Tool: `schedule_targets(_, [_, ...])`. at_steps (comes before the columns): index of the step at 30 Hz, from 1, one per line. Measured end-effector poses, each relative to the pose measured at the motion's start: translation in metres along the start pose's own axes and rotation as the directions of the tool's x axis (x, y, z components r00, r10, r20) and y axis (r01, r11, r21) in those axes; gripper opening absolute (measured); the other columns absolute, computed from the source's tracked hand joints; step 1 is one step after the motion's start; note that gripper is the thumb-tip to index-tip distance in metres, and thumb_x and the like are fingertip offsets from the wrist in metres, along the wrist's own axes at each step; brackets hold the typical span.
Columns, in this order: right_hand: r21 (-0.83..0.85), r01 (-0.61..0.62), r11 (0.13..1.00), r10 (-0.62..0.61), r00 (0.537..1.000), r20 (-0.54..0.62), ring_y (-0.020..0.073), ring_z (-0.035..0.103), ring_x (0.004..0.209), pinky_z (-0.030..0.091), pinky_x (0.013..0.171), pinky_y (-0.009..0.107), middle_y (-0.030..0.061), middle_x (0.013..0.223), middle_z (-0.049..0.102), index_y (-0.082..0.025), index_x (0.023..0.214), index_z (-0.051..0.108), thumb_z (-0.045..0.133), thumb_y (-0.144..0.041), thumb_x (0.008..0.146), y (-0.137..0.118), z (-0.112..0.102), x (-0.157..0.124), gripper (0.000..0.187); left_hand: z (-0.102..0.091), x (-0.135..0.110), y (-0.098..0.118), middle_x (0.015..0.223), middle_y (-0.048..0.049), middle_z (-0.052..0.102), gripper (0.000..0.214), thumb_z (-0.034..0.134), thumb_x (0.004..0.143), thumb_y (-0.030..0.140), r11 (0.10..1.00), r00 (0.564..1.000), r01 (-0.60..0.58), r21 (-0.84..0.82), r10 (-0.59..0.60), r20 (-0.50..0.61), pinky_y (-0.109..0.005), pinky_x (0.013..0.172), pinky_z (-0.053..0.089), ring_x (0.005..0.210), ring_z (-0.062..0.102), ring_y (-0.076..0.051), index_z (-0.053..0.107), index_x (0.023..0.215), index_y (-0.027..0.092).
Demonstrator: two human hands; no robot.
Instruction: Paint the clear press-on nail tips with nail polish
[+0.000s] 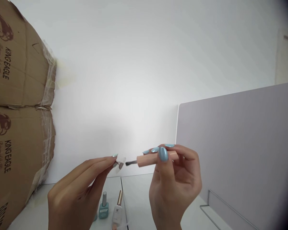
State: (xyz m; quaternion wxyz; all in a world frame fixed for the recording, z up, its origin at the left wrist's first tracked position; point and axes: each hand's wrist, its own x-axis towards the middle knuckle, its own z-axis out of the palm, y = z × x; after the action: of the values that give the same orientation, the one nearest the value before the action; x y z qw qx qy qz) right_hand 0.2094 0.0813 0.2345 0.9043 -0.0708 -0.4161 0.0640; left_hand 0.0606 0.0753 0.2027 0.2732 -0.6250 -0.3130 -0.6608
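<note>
My left hand (81,185) is closed in a pinch on a small metallic holder with a clear, pale nail tip (121,164) at its end. In my right hand (175,179) is a nail polish brush (147,159) with a peach-coloured cap, held level between thumb and fingers. Its dark bristles point left, close to the nail tip; a narrow gap shows between them. Below, on the table, stand a teal nail polish bottle (104,209) with a silver cap and a white polish bottle (117,213) with a gold cap.
Large cardboard boxes (24,137) with tape rise along the left side. A white wall (124,80) lies straight ahead. To the right are a grey panel (240,143) and a thin metal wire frame (230,209) near the table surface (139,195).
</note>
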Motion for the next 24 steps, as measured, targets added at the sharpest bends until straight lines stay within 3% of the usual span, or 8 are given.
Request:
schedule_targets(6, [0.02,0.029,0.999,-0.032,0.989,0.147,0.0123,0.075,0.066,0.065,0.061,0.026,-0.0052,0.076,0.074,-0.025,0.092,0.072,0.08,-0.012,0.083,0.0026,-0.0046,-0.0004,0.017,0.0018,0.0093,0.002,0.084,0.0105,0.083,0.011,0.071,0.096,0.023,0.999,0.999,-0.043,-0.027,0.043,0.0,-0.016,0.064,0.059,0.06,0.075,-0.009,0.077,0.096,0.032])
schedule_targets(13, [-0.003,-0.082,0.997,0.081,0.996,-0.039,0.013,0.075,0.068,0.065,0.069,0.028,-0.0054,0.065,0.074,-0.023,0.085,0.067,0.086,-0.026,0.083,-0.002,0.0046,0.0001,0.019,0.0,0.0053,0.0071,0.081,0.0122,0.082,0.012,0.073,0.093,0.023,0.987,0.996,0.088,-0.134,-0.088,0.005,-0.012,0.05,0.054,0.06,0.074,-0.009,0.076,0.091,0.034])
schedule_targets(16, [-0.016,-0.095,0.995,0.093,0.99,-0.102,0.0146,0.077,0.07,0.066,0.075,0.031,-0.0053,0.06,0.074,-0.024,0.091,0.067,0.086,-0.033,0.085,0.002,0.0019,0.0003,0.022,0.0016,0.0044,0.0061,0.079,0.013,0.081,0.012,0.075,0.091,0.024,0.98,0.992,0.125,-0.155,-0.125,0.009,-0.01,0.044,0.051,0.059,0.073,-0.009,0.077,0.09,0.036])
schedule_targets(18, [0.014,-0.08,0.997,0.081,0.989,-0.125,0.0142,0.077,0.067,0.067,0.071,0.03,-0.0053,0.062,0.074,-0.024,0.09,0.068,0.088,-0.036,0.084,0.0045,-0.0002,0.0005,0.024,0.0021,0.0052,0.0044,0.079,0.0131,0.082,0.011,0.076,0.091,0.026,0.975,0.989,0.147,-0.169,-0.147,0.017,-0.009,0.043,0.052,0.06,0.075,-0.009,0.078,0.09,0.037])
schedule_targets(21, [0.101,-0.037,0.994,0.042,0.998,-0.048,0.0119,0.073,0.06,0.067,0.058,0.027,-0.0057,0.069,0.073,-0.023,0.086,0.072,0.089,-0.033,0.081,0.0048,-0.0012,0.0002,0.021,0.002,0.0077,0.0033,0.078,0.0134,0.082,0.01,0.078,0.089,0.029,0.963,0.982,0.188,-0.191,-0.181,0.051,-0.008,0.041,0.051,0.06,0.076,-0.01,0.079,0.09,0.038])
schedule_targets(24, [0.146,-0.021,0.989,0.015,0.999,0.042,0.0105,0.073,0.058,0.067,0.056,0.025,-0.0056,0.073,0.073,-0.025,0.086,0.075,0.088,-0.028,0.082,0.0023,0.0004,-0.0009,0.014,0.0011,0.0097,0.0049,0.078,0.0129,0.082,0.009,0.079,0.088,0.03,0.955,0.976,0.217,-0.202,-0.206,0.075,-0.008,0.039,0.051,0.06,0.077,-0.01,0.08,0.09,0.038])
